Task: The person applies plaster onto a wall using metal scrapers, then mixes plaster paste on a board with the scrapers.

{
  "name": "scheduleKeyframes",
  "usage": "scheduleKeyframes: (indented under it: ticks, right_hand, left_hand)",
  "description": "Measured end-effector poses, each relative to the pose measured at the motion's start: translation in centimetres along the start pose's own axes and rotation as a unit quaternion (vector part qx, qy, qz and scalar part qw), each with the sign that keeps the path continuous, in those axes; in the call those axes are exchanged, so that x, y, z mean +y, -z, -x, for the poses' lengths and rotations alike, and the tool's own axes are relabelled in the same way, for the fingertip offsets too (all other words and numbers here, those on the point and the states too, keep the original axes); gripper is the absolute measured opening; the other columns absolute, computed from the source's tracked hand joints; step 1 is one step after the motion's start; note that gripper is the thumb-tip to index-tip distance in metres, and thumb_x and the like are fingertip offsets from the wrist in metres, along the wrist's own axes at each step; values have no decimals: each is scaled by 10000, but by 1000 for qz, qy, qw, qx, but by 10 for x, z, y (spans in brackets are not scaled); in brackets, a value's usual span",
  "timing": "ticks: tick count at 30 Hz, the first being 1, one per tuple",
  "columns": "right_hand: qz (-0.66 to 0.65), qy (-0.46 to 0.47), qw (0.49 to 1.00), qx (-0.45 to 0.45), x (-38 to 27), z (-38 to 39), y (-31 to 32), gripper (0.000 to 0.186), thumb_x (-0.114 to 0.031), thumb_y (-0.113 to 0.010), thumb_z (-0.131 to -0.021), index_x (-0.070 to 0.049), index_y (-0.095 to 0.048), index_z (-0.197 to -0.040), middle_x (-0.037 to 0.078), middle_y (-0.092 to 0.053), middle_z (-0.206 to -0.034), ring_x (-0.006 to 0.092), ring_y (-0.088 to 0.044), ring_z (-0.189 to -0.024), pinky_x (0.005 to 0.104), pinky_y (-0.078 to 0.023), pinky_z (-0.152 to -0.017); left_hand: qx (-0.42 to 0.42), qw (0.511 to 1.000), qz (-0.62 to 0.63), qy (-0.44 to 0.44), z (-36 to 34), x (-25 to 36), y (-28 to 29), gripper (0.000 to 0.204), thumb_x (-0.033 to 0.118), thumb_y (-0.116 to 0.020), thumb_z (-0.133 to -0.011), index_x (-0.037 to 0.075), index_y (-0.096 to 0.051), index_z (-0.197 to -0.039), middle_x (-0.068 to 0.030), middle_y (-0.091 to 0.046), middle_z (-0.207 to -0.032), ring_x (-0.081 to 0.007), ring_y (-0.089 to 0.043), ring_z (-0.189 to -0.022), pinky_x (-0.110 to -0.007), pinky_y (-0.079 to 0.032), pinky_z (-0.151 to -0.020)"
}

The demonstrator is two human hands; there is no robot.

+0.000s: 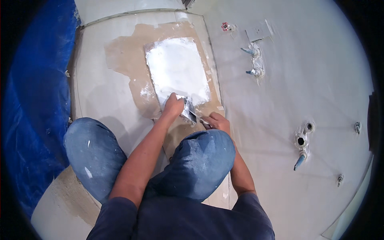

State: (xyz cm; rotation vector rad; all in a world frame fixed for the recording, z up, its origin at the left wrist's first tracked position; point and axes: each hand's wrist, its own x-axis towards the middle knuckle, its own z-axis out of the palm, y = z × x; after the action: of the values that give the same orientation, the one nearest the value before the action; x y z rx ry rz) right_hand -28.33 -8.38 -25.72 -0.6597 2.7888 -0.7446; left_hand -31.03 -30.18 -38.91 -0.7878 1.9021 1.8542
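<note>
Room opens over the white patch [178, 66], upper centre; knees [198, 162] block lower centre, blue pipe stubs [299, 162] jut right.

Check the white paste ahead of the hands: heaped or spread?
Spread: the white paste forms a broad, roughly rectangular layer, with brown covering showing around it.

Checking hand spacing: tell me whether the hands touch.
Apart: the head view shows a gap, crossed by shiny metal tool, between left hand and right hand.

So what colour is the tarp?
The tarp is blue; the head view shows it.
</note>
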Motion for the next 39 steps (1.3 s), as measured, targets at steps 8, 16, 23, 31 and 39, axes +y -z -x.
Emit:
scheduleKeyframes:
  ticks: [8, 16, 23, 31, 39]
  right_hand:
    - [-12, -212, 975, 72, 68, -20, -45, 285, -242, -799, -841, -44, -771, -1045, 143, -727, -885, 308, -706, -766, 427, -537, -711]
    - [-194, -479, 854, 67, 190, 45, -59, 443, -382, -791, -893, 32, -771, -1050, 115, -778, -949, 203, -720, -825, 368, -548, -753]
    - [-226, -430, 855, 182, 168, 63, -65, 496, -368, -781, -913, 60, -728, -1159, 122, -759, -1036, 182, -713, -907, 351, -547, -806]
    - [-322, -470, 816, 97, 136, 36, -62, 414, -276, -748, -967, 17, -663, -1248, 86, -739, -1067, 200, -726, -902, 383, -594, -763]
    - [-494, -499, 703, 111, 123, 41, -89, 406, -308, -719, -985, -6, -661, -1250, 106, -744, -1099, 236, -729, -977, 427, -604, -802]
  left_hand:
    - [8, 973, -228, -29, 23, 53, 41, 533, 271, -564, -882, -72, -611, -1287, -342, -629, -1286, -452, -603, -1245, -483, -460, -1094]
    - [1, 992, -119, -32, 10, 56, 30, 702, 311, -597, -864, -74, -520, -1447, -306, -546, -1452, -391, -527, -1379, -412, -405, -1159]
    - [9, 999, -38, 7, -3, 28, 41, 737, 328, -634, -876, -87, -489, -1467, -301, -526, -1482, -369, -514, -1401, -391, -394, -1166]
    - [-66, 992, 90, 50, 3, 32, 45, 845, 231, -697, -889, -105, -308, -1560, -287, -445, -1553, -361, -458, -1432, -392, -382, -1158]
    - [-84, 983, 141, 78, 8, 26, 65, 858, 198, -689, -900, -78, -260, -1590, -271, -430, -1570, -347, -454, -1429, -410, -391, -1146]
